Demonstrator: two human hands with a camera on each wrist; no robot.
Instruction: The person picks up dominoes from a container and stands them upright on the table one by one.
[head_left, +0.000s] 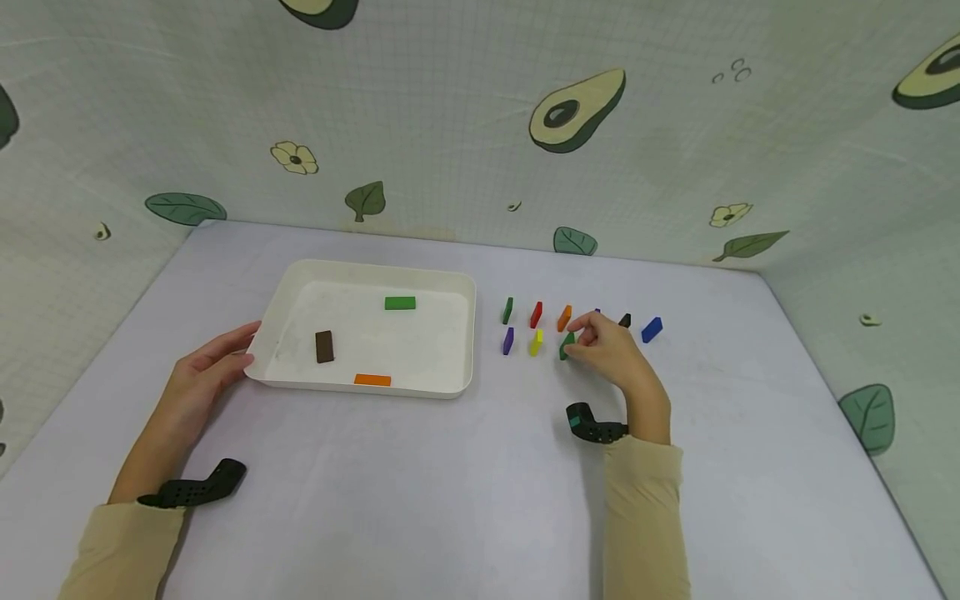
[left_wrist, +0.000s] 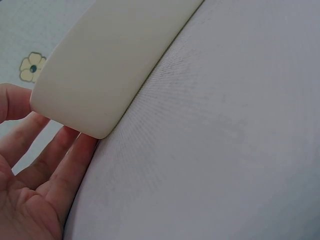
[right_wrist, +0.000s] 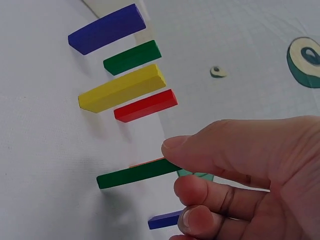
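A shallow white tray [head_left: 420,350] lies on the table with a light green block [head_left: 400,303], a brown block [head_left: 324,347] and an orange block [head_left: 372,380] in it. My left hand [head_left: 202,375] grips the tray's left end, the thumb at the near corner and the other fingers along the end wall [left_wrist: 100,75]. To the right of the tray, my right hand [head_left: 611,354] pinches the upper end of a dark green block [right_wrist: 137,174] between thumb and fingers. That block is tilted; whether its lower end touches the table I cannot tell.
Thin blocks stand in two rows right of the tray: green [head_left: 507,310], red [head_left: 536,314] and orange [head_left: 564,318] behind, purple [head_left: 508,341] and yellow [head_left: 536,342] in front. Partly behind my right hand is a black block [head_left: 626,320]; a blue block [head_left: 652,330] is farther right.
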